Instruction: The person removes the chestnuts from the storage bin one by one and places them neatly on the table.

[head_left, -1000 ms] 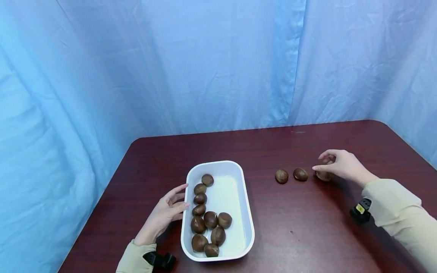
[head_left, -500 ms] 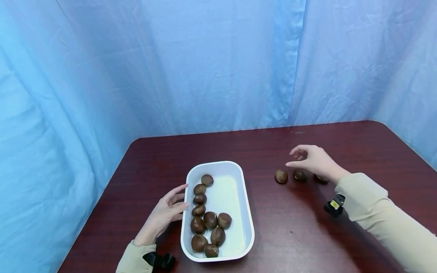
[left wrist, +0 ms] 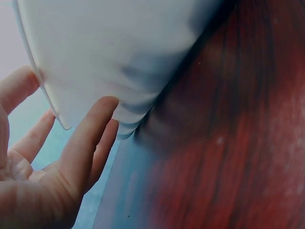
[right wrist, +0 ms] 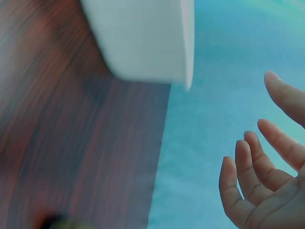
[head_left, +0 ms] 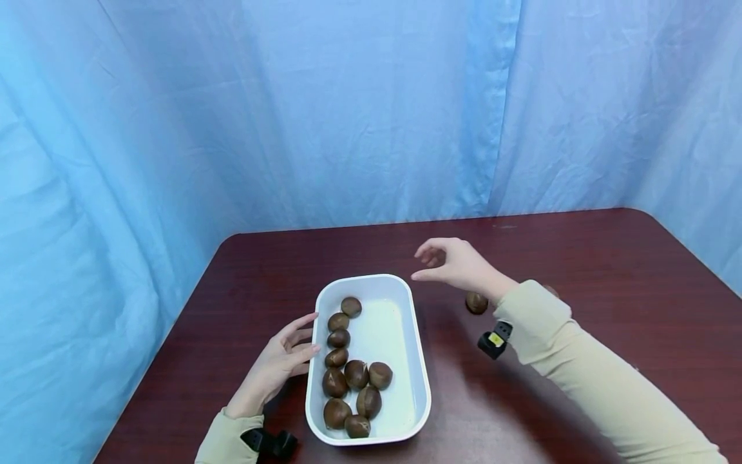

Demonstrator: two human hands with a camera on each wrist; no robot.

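Observation:
A white tray [head_left: 422, 367] holds several chestnuts [head_left: 368, 402], gathered along its left side and near end. My left hand [head_left: 274, 366] rests its fingertips against the tray's left wall, fingers spread and relaxed; the left wrist view shows a finger [left wrist: 88, 143] at that wall. Above the table, just beyond the tray's far right corner, is my right hand [head_left: 460, 265]. Its fingers are loosely bent with a gap to the thumb, and the right wrist view shows an empty palm [right wrist: 281, 205]. Behind that wrist lies a single chestnut [head_left: 476, 303] on the table.
Another chestnut [head_left: 551, 291] peeks out past the right sleeve [head_left: 539, 322], which hides the spot between the two. The dark red wooden table [head_left: 278, 258] ends at a blue curtain [head_left: 371, 129] behind.
My right hand has come away from the rightmost chestnut, leaving it on the table, and swept left over the others towards the tray. The left hand and tray have barely moved.

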